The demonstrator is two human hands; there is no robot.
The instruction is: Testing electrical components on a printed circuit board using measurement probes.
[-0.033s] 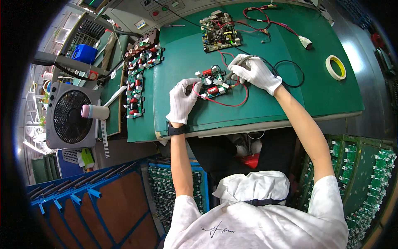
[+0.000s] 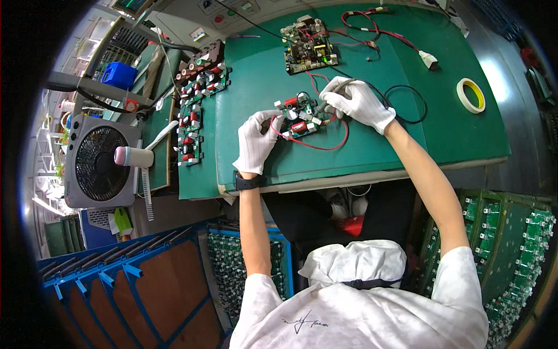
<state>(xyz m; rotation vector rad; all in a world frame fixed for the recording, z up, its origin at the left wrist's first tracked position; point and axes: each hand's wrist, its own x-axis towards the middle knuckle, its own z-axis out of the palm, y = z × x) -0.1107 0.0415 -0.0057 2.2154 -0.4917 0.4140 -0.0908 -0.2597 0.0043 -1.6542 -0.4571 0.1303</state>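
A small circuit board (image 2: 303, 127) with red cylindrical parts and white connectors lies on the green mat between my gloved hands. At its left end, my left hand (image 2: 257, 141) is closed, thumb and fingertips pinching a red wire (image 2: 329, 149) that loops along the near side of the board. My right hand (image 2: 356, 103) is closed on a grey test probe (image 2: 323, 107), its tip over the board's right part. My fingers cover most of the probe. A larger circuit board (image 2: 309, 45) lies beyond, with red wires running from it.
Several similar small boards (image 2: 189, 125) line the mat's left side. A tape roll (image 2: 471, 96) and a white connector on a red cable (image 2: 428, 60) lie to the right. A black cable (image 2: 425, 104) loops beside my right hand. A grey fan (image 2: 100, 160) stands left of the table.
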